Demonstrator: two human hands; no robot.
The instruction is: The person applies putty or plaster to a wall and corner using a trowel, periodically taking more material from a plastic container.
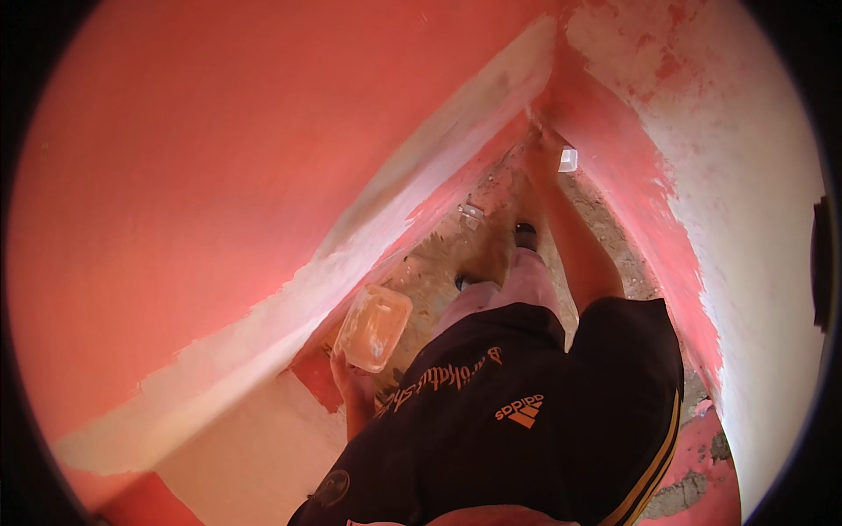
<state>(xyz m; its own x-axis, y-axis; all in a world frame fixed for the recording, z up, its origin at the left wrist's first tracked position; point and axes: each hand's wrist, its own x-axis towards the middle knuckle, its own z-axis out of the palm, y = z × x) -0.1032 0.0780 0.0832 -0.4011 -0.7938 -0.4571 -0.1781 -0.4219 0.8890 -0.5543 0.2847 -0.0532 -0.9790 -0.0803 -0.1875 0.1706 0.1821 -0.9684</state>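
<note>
My left hand (353, 379) holds a shallow translucent plastic tub (375, 326) with pale smears inside, fingers closed on its near edge. My right hand (545, 153) is raised into the narrow corner where the painted walls meet, fingers closed round a thin pale thing, possibly a brush, too small and blurred to make out. A small white translucent piece (568, 159) shows just right of that hand; whether it touches it I cannot tell. The left wall (202, 158) is red with an uneven whitish band (298, 298) along its lower part.
The right wall (745, 219) is whitish with a patchy pink band (658, 202). A dusty, debris-strewn floor (421, 263) narrows toward the corner, with a small light-coloured object (470, 213) on it. My legs and dark-shod feet (524, 235) stand between the walls.
</note>
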